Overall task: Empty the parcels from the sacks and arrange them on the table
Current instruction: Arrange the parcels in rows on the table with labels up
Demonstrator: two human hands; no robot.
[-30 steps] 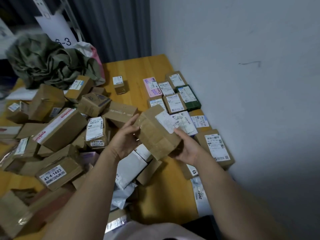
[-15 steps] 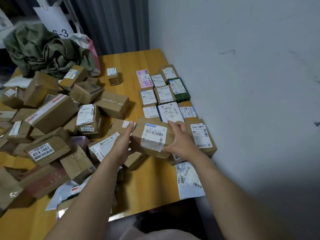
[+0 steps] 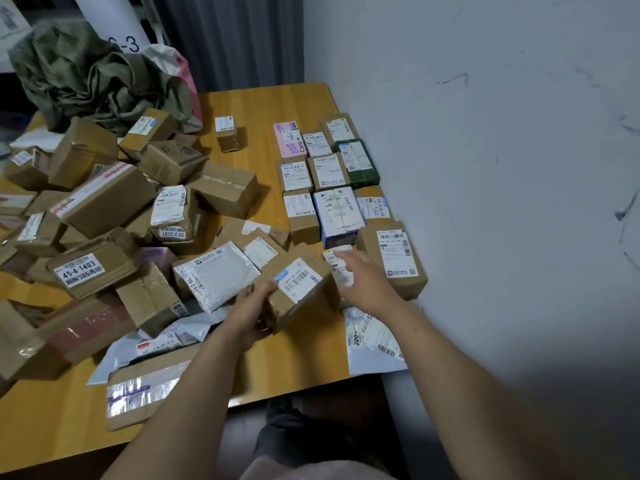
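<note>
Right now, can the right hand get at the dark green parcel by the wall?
Probably yes. The right hand looks open and holds nothing, and the dark green parcel lies uncovered in the far rows, nothing stacked on it. The hand would only have to reach over the white-and-blue parcel between them.

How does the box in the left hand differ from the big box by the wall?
The held box is tilted, gripped by the left hand; the big box lies flat. The held box's label has a blue strip; the big box's has none. Both are brown cardboard.
</note>
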